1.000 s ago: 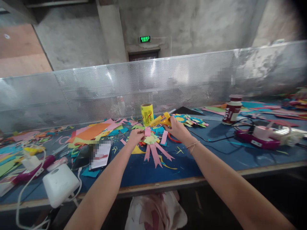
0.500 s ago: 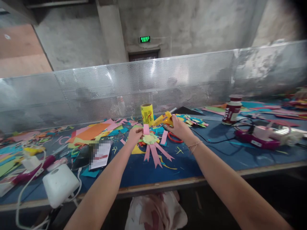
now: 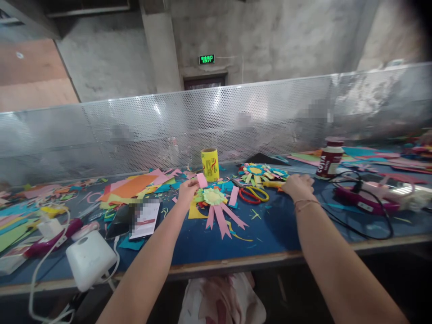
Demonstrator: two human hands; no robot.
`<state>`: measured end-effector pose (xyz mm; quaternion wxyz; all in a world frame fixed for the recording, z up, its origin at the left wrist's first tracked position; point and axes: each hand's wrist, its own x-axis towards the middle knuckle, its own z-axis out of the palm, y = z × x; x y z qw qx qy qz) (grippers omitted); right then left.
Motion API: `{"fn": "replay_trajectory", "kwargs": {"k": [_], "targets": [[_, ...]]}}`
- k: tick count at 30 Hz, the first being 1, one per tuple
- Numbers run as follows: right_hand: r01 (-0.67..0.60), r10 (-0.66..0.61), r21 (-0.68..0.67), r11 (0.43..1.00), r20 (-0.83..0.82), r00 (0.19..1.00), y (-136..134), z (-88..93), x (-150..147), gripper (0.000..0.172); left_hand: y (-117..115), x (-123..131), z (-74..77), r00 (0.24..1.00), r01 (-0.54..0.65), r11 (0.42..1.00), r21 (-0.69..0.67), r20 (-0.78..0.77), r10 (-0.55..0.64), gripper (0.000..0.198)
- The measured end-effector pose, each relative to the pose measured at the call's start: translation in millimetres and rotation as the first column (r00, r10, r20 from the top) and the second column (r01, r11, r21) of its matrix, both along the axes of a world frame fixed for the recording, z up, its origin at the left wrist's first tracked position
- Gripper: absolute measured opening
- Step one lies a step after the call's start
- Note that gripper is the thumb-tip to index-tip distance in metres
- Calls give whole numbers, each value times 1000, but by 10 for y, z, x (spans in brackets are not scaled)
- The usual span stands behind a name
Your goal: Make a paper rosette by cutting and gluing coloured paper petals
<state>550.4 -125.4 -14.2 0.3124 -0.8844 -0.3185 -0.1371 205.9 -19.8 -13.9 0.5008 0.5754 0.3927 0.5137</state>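
My left hand (image 3: 189,189) pinches a short pink paper strip (image 3: 202,180) above the table. Just right of it lies a paper rosette (image 3: 213,196) with a pale yellow-green centre and pink notched tails (image 3: 221,220). My right hand (image 3: 299,186) is low over the table to the right, closed around the rear of a yellow glue gun (image 3: 274,184); its nozzle end points left, and the hand hides the handle. Between the hands are scissors (image 3: 253,194) with red and yellow handles, and a loose pink strip (image 3: 233,196).
A yellow tube (image 3: 210,165) stands behind the rosette. Finished-looking blue and yellow paper rosettes (image 3: 255,170) lie at the back. A brown bottle (image 3: 330,158) and a purple power strip (image 3: 362,202) with black cables are right. Left are a phone (image 3: 146,219), a white box-shaped device (image 3: 89,260) and paper scraps.
My right hand has moved right and down with the glue gun, away from the rosette, uncovering the scissors. My left hand still holds the pink strip, now tilted slightly.
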Motion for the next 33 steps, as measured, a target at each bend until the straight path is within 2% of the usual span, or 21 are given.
{"fn": "replay_trajectory", "kwargs": {"k": [1,2,3,5,6,7,8,10,12,14,17,23,25,28,30,32,33], "targets": [[-29,27,88,996,23,999,31,25,-122,30,-6,0,6,1000,-14,1000,-10,-5,14,17],[-160,152,173,972,59,987,73,53,-274,26,-10,0,10,1000,-21,1000,-20,-4,21,15],[-349,337,254,902,92,937,123,76,-452,21,-12,3,11,1000,-20,999,-27,5,20,14],[-628,654,369,685,67,753,238,95,-863,17,-14,13,7,999,-7,999,-41,44,9,14],[-727,783,395,561,33,622,294,89,-1079,19,-15,20,4,998,-2,999,-52,68,5,14],[-778,863,434,455,0,505,344,77,-1289,21,-16,28,1,996,3,998,-66,90,3,14],[-788,908,476,390,-54,416,387,64,-1483,24,-18,36,-1,994,7,997,-81,110,2,13],[-717,924,586,378,-190,332,448,53,-1801,29,-24,48,0,989,14,994,-111,151,3,12],[-620,909,665,416,-292,297,485,72,-2014,32,-35,54,8,982,25,992,-127,188,0,11],[-558,906,714,423,-349,241,515,110,-2143,31,-48,54,19,976,33,991,-129,219,-4,11],[-517,915,765,384,-388,107,577,141,-2240,30,-74,52,41,971,35,992,-124,240,-5,12],[-365,916,862,352,-397,-53,678,48,-2196,28,-103,88,74,979,78,994,-78,196,-62,16],[-281,913,893,351,-393,-109,661,36,-2116,26,-65,91,51,995,31,999,-29,96,-28,15],[-143,900,917,371,-393,-188,608,76,-1980,21,41,58,-44,977,-115,988,104,-169,132,18],[-67,885,915,398,-402,-234,574,129,-1905,15,116,19,-135,932,-119,967,225,-312,187,26],[-28,866,907,421,-411,-283,548,182,-1851,7,172,-16,-219,900,-106,975,197,-399,178,33],[-22,859,905,424,-410,-308,537,204,-1831,5,189,-28,-250,905,-64,983,174,-404,130,34]]}}
